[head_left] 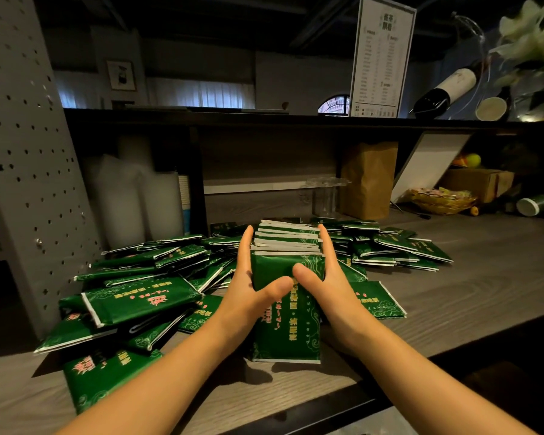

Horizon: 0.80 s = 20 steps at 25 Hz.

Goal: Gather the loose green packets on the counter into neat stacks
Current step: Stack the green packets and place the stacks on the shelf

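A row of green packets [288,328] stands on edge in the middle of the wooden counter [471,293], pressed together into one block. My left hand [252,287] lies flat against the block's left side with its thumb across the front packet. My right hand [324,277] presses the right side the same way, fingers straight and thumb on the front. Loose green packets [139,296] sprawl in a heap to the left. More loose packets [402,249] lie behind and to the right of the block.
A grey pegboard panel [29,152] stands at the left. Behind the pile are white rolls [123,196], a glass beaker [324,196], a brown paper bag [369,180] and a yellow bowl [443,199]. A menu stand [382,58] and bottle [443,89] sit on the upper shelf.
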Motion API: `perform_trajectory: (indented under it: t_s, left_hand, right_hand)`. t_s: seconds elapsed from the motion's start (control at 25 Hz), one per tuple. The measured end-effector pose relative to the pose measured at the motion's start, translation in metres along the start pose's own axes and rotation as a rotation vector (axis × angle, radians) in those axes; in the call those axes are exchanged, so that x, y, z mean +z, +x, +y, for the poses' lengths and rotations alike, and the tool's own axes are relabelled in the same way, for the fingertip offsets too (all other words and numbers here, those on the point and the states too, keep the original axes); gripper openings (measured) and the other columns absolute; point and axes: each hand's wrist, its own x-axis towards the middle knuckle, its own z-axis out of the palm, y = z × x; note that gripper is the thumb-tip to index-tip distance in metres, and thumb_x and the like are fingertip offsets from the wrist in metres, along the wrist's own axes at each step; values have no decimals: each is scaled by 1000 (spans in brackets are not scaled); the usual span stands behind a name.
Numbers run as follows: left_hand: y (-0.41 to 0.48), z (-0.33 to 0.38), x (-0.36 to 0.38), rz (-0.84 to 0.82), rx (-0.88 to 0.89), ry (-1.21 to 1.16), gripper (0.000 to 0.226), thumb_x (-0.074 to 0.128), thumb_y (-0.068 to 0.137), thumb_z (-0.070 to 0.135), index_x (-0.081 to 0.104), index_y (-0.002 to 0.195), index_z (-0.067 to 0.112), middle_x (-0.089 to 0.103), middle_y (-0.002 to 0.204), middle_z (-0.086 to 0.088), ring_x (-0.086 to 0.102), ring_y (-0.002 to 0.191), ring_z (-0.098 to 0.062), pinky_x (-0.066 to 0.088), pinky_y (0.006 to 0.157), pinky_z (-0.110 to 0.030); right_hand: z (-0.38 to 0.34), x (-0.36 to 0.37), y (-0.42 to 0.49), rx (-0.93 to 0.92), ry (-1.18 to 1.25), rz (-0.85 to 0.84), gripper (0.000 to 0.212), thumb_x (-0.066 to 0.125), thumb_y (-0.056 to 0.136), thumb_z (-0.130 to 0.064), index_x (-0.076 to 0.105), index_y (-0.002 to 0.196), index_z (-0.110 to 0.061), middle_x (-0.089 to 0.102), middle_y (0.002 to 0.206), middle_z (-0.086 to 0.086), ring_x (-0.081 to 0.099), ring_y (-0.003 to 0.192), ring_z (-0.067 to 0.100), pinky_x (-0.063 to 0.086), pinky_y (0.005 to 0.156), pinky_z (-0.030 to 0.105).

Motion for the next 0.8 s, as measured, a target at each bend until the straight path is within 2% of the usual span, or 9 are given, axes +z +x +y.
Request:
perform_trajectory:
  t_s: [0.08, 0.12, 0.2, 0.28, 0.36, 0.44, 0.6, 0.72, 0.8]
  left_hand:
    - [-1, 0, 0, -7, -3, -5, 142, 84, 28, 66, 5, 144, 40, 53, 129, 7, 61, 107, -1, 51, 74, -14]
    - [-1, 0, 2, -3, 1, -11, 143, 84, 29, 66, 6, 146, 37, 54, 130, 6, 61, 110, -3, 51, 76, -15]
    - [-1, -3, 4, 21, 17, -30, 142, 86, 32, 62, 8, 148, 33, 57, 129, 4, 60, 113, -7, 51, 80, -17]
    - [0, -7, 6, 50, 24, -49, 134, 87, 39, 48, 10, 147, 33, 58, 129, 1, 60, 113, -10, 52, 82, -19]
    - [0, -10, 6, 61, 20, -58, 118, 77, 47, 34, 10, 145, 36, 57, 130, -2, 62, 111, -9, 53, 79, -19]
    - [-1, -13, 6, 50, -3, -46, 115, 74, 49, 30, 11, 145, 35, 57, 129, -1, 63, 108, -7, 52, 76, -18]
    - [-1, -17, 4, 68, -65, 65, 113, 76, 49, 37, 21, 146, 23, 47, 138, -9, 59, 115, -17, 54, 79, -22]
    - [3, -12, 5, 76, -87, 114, 102, 75, 53, 37, 24, 141, 27, 46, 137, -8, 58, 115, -17, 54, 79, -22]
    - [2, 0, 7, 55, -123, 122, 92, 73, 62, 32, 23, 140, 27, 53, 130, -4, 61, 111, -16, 55, 81, -26]
  right_hand:
    - [1, 0, -1, -12, -8, -4, 127, 79, 43, -58, 5, 146, -47, 41, 145, -6, 50, 126, 14, 42, 105, 43]
    - [1, 1, -1, -31, -17, 0, 125, 79, 45, -57, 6, 146, -46, 44, 142, -8, 52, 124, 10, 44, 104, 38]
    - [4, 5, -1, -89, -41, 22, 114, 77, 52, -49, 13, 146, -42, 51, 133, -16, 55, 115, -2, 48, 94, 19]
    - [6, 7, 0, -122, -42, 56, 102, 77, 61, -41, 21, 146, -37, 55, 125, -19, 57, 109, -7, 49, 85, 11]
    - [7, 7, 0, -138, -35, 68, 96, 74, 64, -42, 24, 146, -34, 57, 124, -18, 58, 109, -5, 50, 85, 12]
    - [6, 6, -2, -126, -7, 48, 97, 71, 62, -49, 22, 146, -35, 57, 124, -18, 58, 111, -3, 50, 86, 14]
    - [7, 3, -4, -57, 52, -42, 102, 70, 60, -48, 10, 143, -47, 51, 133, -14, 54, 118, 2, 48, 94, 22]
    - [8, 0, -1, -37, 79, -49, 101, 73, 64, -38, 12, 143, -46, 57, 127, -11, 60, 111, 4, 52, 85, 21]
    - [6, 2, 0, -12, 132, -18, 98, 72, 63, -42, 19, 145, -40, 61, 126, -6, 62, 112, 12, 52, 93, 35]
